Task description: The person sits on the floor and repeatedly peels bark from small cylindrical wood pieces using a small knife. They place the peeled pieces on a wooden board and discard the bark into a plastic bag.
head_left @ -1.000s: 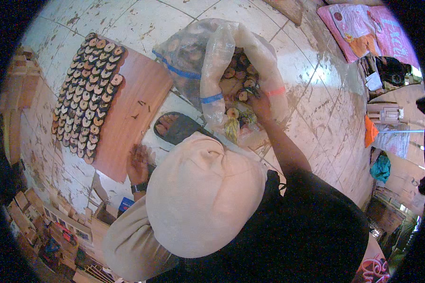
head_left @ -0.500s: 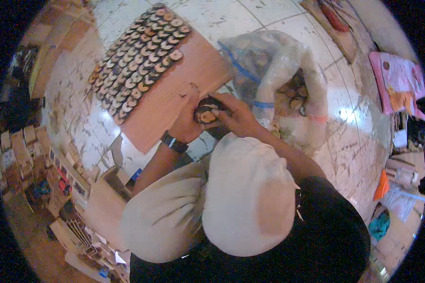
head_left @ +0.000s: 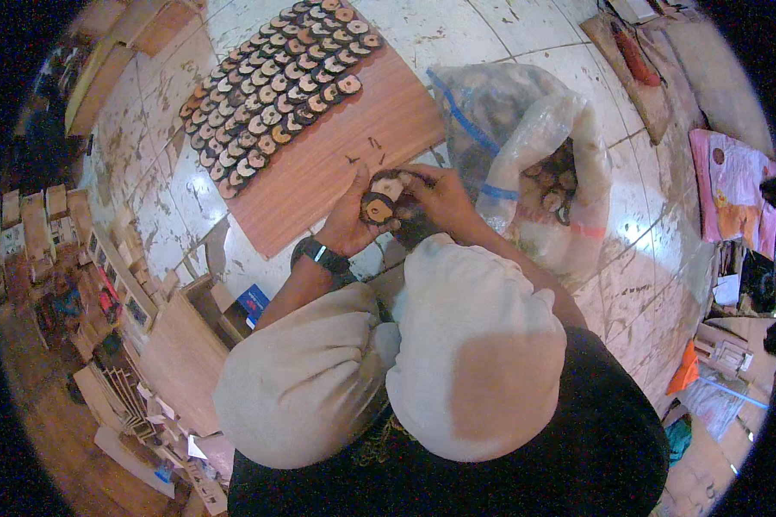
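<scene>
Two round wood slices with dark bark rims are between my hands, above the near edge of a reddish-brown board (head_left: pixel 319 168). My left hand (head_left: pixel 345 217), with a dark watch at its wrist, is closed round the nearer wood slice (head_left: pixel 378 208). The fingers of my right hand (head_left: pixel 444 196) are closed on the farther wood slice (head_left: pixel 388 187), which overlaps the nearer one. Overlapping rows of similar wood slices (head_left: pixel 276 90) cover the far left part of the board. Several small dark pieces, perhaps screws (head_left: pixel 375 153), lie on its bare part.
A clear plastic bag (head_left: pixel 539 116) with blue stripes, holding more wood slices (head_left: pixel 552 185), stands right of the board. Cardboard boxes (head_left: pixel 190 336) and wooden pieces crowd the left. A pink printed package (head_left: pixel 732 181) lies at the far right. The tiled floor (head_left: pixel 155 194) is stained.
The view has shifted slightly, so the board and bag appear farther right. Between my hands the wood slices have turned, and both faces now show more clearly.
</scene>
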The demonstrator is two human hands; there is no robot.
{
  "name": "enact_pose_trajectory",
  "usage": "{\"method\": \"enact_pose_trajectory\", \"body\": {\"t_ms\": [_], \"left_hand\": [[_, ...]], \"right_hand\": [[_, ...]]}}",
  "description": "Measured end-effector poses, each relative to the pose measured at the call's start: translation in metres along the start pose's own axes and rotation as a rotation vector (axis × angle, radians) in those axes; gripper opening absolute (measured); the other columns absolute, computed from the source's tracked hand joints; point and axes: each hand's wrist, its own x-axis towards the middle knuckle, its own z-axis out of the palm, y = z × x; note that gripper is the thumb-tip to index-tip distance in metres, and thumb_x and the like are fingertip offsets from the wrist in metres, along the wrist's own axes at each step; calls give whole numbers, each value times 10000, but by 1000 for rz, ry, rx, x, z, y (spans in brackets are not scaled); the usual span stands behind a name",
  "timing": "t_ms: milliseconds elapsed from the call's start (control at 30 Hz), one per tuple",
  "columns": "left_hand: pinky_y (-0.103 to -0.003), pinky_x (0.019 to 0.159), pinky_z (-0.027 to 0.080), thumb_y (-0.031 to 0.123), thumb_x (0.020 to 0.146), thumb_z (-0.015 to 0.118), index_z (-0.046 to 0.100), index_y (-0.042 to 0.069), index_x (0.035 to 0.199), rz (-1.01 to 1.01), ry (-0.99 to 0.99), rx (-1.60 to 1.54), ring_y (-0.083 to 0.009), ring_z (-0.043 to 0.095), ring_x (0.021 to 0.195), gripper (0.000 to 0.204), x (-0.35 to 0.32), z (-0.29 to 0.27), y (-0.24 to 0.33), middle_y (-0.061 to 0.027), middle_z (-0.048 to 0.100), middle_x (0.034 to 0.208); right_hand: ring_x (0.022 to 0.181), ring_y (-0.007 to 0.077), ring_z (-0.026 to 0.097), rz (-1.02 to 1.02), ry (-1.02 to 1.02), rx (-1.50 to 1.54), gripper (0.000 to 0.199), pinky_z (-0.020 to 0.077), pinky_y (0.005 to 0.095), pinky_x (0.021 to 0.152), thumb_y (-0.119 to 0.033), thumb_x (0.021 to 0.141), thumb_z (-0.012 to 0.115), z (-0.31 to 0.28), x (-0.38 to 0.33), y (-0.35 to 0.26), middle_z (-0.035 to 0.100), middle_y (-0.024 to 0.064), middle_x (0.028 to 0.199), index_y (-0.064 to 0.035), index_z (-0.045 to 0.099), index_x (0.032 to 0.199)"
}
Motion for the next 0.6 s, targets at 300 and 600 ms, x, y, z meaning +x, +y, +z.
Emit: {"method": "enact_pose_trajectory", "body": {"t_ms": [300, 600], "left_hand": [[-436, 884, 510, 476, 984, 284, 495, 40, 1232, 44, 76, -281, -283, 574, 1061, 544, 5, -1, -8, -145, 569, 1202], [-409, 695, 554, 405, 939, 457, 557, 20, 1149, -6, 33, -292, -335, 597, 939, 450, -5, -26, -1, -190, 614, 1052]], "right_hand": [[797, 252, 661, 108, -18, 182, 249, 524, 359, 739, -172, 845, 610, -3, -3, -20, 693, 135, 873, -13, 671, 1027], [945, 246, 600, -383, 298, -311, 259, 493, 340, 805, -93, 800, 641, -40, -24, 4, 615, 123, 1028, -30, 622, 1050]]}}
